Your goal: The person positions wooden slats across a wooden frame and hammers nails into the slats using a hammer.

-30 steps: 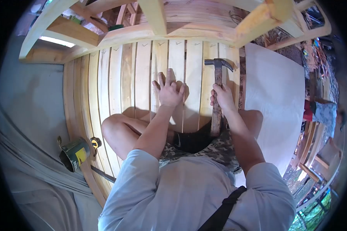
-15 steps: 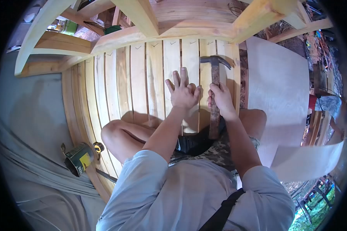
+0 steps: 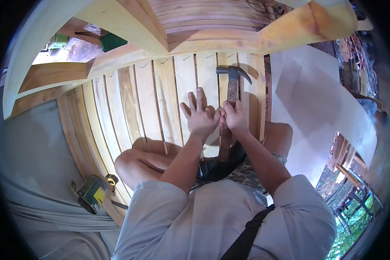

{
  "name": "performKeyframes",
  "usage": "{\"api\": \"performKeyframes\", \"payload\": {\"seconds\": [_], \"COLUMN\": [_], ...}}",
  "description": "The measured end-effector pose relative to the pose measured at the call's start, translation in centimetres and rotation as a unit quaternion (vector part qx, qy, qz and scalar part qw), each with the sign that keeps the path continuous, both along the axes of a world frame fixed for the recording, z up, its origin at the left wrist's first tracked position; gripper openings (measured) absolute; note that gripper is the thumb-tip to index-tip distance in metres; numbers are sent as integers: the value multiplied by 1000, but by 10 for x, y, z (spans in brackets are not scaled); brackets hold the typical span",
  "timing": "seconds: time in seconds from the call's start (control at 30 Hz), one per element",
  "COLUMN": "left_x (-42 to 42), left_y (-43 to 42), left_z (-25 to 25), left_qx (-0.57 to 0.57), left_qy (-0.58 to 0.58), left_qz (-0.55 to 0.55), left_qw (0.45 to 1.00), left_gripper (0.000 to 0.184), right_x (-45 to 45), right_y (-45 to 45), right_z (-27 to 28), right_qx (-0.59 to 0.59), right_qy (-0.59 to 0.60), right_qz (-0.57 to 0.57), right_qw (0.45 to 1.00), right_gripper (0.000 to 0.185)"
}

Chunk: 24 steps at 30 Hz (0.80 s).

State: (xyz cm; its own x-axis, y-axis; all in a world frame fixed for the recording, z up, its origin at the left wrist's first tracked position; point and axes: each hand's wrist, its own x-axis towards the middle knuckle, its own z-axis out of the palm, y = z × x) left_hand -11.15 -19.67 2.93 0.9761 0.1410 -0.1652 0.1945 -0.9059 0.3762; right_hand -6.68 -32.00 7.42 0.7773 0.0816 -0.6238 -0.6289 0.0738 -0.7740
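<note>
A claw hammer [image 3: 232,89] with a dark metal head and a worn wooden handle is upright in my right hand [image 3: 236,117]. My fingers wrap the middle of its handle, and the head lies over the slats, claw to the right. My left hand [image 3: 202,118] is just left of the handle, its thumb side touching the fingers of my right hand. Three of its fingers stretch out over the wooden slats [image 3: 164,102]; the index finger bends toward the thumb, and anything pinched there is too small to make out. A black item [image 3: 216,169] rests in my lap.
Wooden frame beams [image 3: 216,42] cross in front. A tape measure [image 3: 112,179] and a dark green can [image 3: 91,195] stand at the left edge of the slats, beside grey cloth [image 3: 34,143]. A pale sheet panel [image 3: 305,99] lies to the right.
My right hand has brought the hammer slightly left and down toward my left hand. The hands were apart and now touch. The camera view has shifted somewhat.
</note>
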Motion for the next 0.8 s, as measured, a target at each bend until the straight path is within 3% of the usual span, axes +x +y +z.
{"api": "performKeyframes", "payload": {"seconds": [0.03,0.2,0.33,0.4,0.43,0.57,0.67,0.73,0.77,0.8], "left_x": [2,0,-3,-4,-3,-7,-4,-12,-17,-25], "left_y": [1,0,-7,-8,-10,-17,20,44,58,74], "left_z": [7,0,4,2,-3,13,2,11,23,32], "left_qx": [-12,31,49,36,32,-5,-37,-48,13,71], "left_qy": [60,48,34,8,7,25,37,-22,22,68], "left_qz": [-4,-15,-3,-16,-58,-87,-129,-70,-14,43], "left_qw": [998,998,998,999,998,996,990,996,1000,994], "left_gripper": [57,61,59,52,48,45,48,54,56,58], "right_x": [0,5,-13,-26,-27,-31,-30,-38,-38,-38], "right_y": [-2,-45,-91,-105,-108,-101,-92,-81,-80,-78], "right_z": [-2,-5,4,8,8,16,11,-11,-15,-30], "right_qx": [-1,37,-21,-39,-7,12,-27,-189,-181,-171], "right_qy": [-6,42,1,-102,-109,-109,-122,-324,-220,-283], "right_qz": [12,12,97,121,133,141,255,248,269,270], "right_qw": [1000,998,995,987,985,984,959,893,920,904], "right_gripper": [19,16,18,46,69,64,67,71,73,72]}}
